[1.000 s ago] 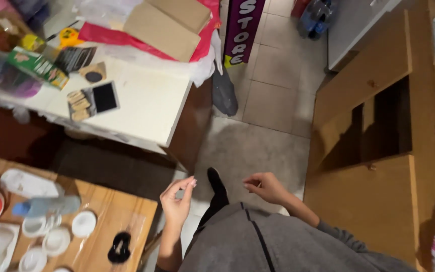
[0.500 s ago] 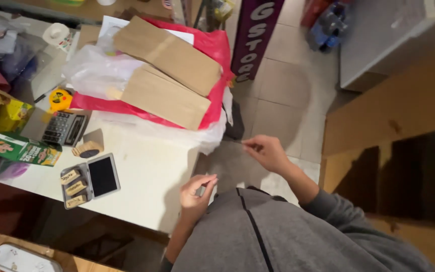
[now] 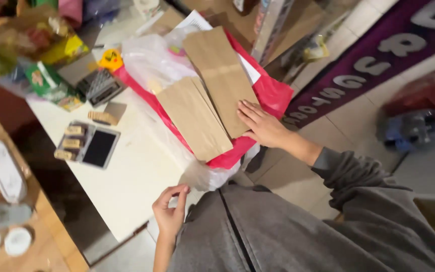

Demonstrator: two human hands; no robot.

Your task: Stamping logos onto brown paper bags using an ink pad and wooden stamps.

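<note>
The right hand (image 3: 262,124) lay flat, fingers spread, on the near end of one of two brown paper bags (image 3: 205,95) stacked on a red plastic sheet (image 3: 273,95) at the worktop's (image 3: 127,176) right edge, beside a crumpled clear plastic bag (image 3: 149,63). The left hand (image 3: 169,211) hovered by the worktop's near corner, fingertips pinched narrow; what it held could not be told. A green box (image 3: 49,83) and a dark calculator (image 3: 99,85) sat toward the far edge, and a purple sign with pale letters (image 3: 368,75) stood on the floor beyond.
</note>
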